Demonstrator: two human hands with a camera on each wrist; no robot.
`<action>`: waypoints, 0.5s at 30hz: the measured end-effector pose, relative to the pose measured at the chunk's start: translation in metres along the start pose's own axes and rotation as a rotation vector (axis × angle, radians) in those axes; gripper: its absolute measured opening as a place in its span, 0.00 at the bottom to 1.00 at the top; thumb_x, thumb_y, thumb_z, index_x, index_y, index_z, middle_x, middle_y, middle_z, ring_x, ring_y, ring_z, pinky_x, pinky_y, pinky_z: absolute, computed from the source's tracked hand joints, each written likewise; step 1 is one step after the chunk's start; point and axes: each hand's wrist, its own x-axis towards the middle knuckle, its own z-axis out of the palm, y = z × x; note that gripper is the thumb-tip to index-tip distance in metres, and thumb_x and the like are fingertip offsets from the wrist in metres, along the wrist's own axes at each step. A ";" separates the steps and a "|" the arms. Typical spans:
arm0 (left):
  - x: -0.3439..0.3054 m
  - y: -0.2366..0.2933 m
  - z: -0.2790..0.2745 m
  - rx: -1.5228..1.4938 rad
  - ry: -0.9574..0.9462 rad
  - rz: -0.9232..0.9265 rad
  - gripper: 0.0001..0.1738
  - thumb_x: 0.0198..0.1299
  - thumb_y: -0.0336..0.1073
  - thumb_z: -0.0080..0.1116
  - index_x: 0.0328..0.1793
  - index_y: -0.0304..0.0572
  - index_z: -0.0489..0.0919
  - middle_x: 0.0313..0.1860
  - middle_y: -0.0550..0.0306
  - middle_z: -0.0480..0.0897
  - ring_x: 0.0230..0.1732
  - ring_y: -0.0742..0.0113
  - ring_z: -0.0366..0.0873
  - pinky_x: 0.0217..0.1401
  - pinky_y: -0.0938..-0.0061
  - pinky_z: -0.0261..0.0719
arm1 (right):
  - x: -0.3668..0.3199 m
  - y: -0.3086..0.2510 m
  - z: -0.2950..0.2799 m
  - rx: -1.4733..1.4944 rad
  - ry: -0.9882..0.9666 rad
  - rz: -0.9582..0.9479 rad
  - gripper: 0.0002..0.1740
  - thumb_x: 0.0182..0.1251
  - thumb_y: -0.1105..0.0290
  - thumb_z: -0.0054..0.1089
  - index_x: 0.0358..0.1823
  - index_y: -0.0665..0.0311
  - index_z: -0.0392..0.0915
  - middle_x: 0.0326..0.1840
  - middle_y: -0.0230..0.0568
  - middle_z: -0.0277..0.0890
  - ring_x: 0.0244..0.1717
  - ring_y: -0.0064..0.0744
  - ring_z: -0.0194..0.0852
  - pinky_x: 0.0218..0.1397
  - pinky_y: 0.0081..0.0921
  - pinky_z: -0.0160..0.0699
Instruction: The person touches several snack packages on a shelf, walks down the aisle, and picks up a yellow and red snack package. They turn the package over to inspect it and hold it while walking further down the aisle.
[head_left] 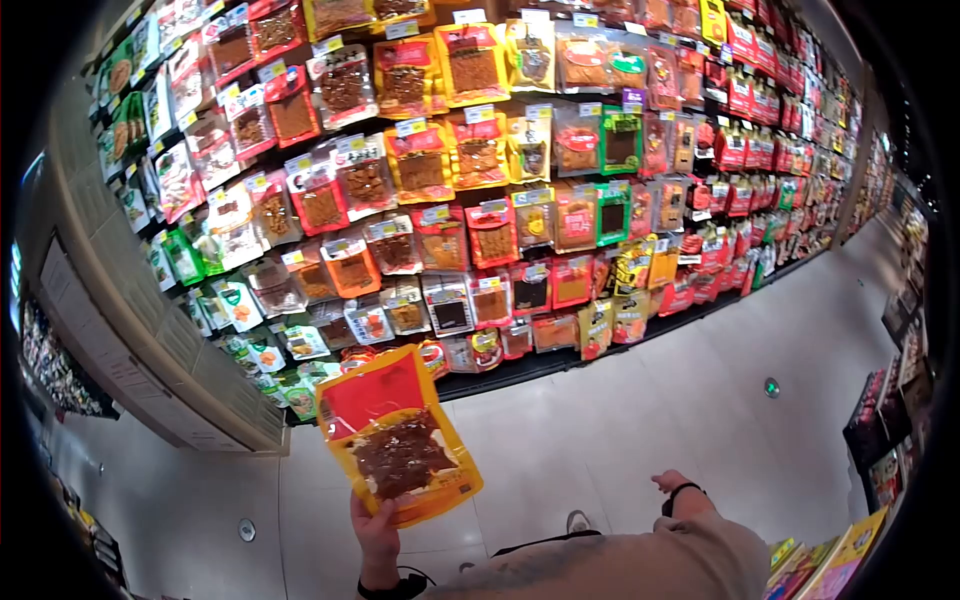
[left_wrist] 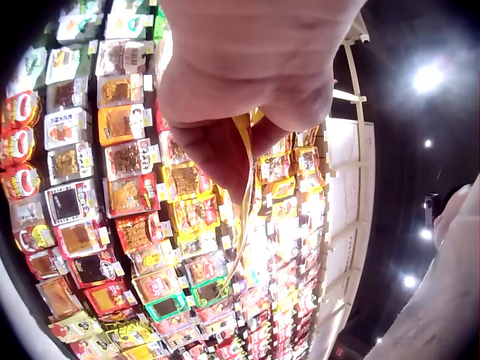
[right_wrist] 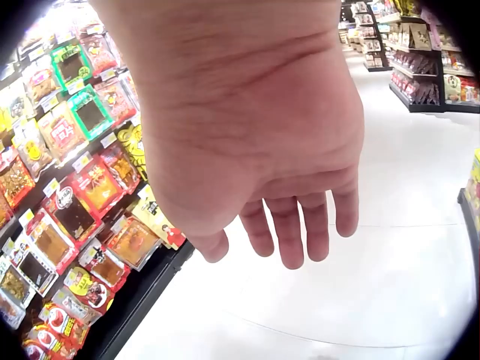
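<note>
My left hand (head_left: pixel 378 540) pinches a yellow and red snack packet (head_left: pixel 400 435) by its lower edge. Through the packet's clear window shows dark brown, dried-meat-like food. In the left wrist view the left hand (left_wrist: pixel 255 82) has thumb and fingers on either side of the packet (left_wrist: pixel 247 172), which is seen edge-on as a thin yellow strip. Out to the right, my right hand (head_left: pixel 680 485) hangs over the floor, a dark band at its wrist. The right wrist view shows that hand (right_wrist: pixel 255 150) with loose fingers and nothing held.
A tall wall rack of hanging snack packets (head_left: pixel 470 150) with price tags spans the front. To its left stands a panelled pillar (head_left: pixel 190 340). Pale tiled floor (head_left: pixel 640 400) lies below. More shelves (head_left: pixel 880 420) and bright boxes (head_left: pixel 830 560) are at the right.
</note>
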 end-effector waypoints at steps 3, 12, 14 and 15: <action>-0.001 0.006 0.001 0.009 0.032 0.037 0.32 0.49 0.18 0.49 0.64 0.38 0.62 0.55 0.52 0.73 0.52 0.59 0.74 0.56 0.66 0.73 | 0.003 -0.020 0.012 -0.053 -0.008 -0.050 0.28 0.57 0.49 0.53 0.37 0.72 0.79 0.36 0.45 0.80 0.37 0.38 0.78 0.41 0.41 0.76; 0.005 -0.001 0.000 -0.036 -0.003 0.048 0.31 0.51 0.18 0.48 0.64 0.37 0.60 0.55 0.51 0.72 0.55 0.59 0.72 0.59 0.66 0.71 | -0.032 -0.038 0.010 -0.031 0.009 -0.086 0.28 0.56 0.48 0.53 0.37 0.70 0.79 0.34 0.46 0.80 0.35 0.38 0.78 0.40 0.37 0.75; 0.006 -0.008 0.002 -0.018 0.019 0.045 0.31 0.51 0.18 0.48 0.65 0.37 0.60 0.56 0.51 0.72 0.55 0.60 0.72 0.60 0.66 0.70 | -0.033 -0.025 0.007 -0.019 0.036 -0.056 0.29 0.55 0.47 0.54 0.38 0.72 0.79 0.33 0.48 0.80 0.33 0.40 0.78 0.42 0.35 0.75; 0.006 -0.008 0.002 -0.018 0.017 0.041 0.31 0.51 0.18 0.48 0.65 0.37 0.60 0.56 0.51 0.72 0.55 0.60 0.72 0.60 0.66 0.70 | -0.036 -0.017 0.005 -0.017 0.036 -0.052 0.29 0.55 0.47 0.54 0.38 0.72 0.79 0.33 0.48 0.80 0.33 0.40 0.78 0.42 0.35 0.75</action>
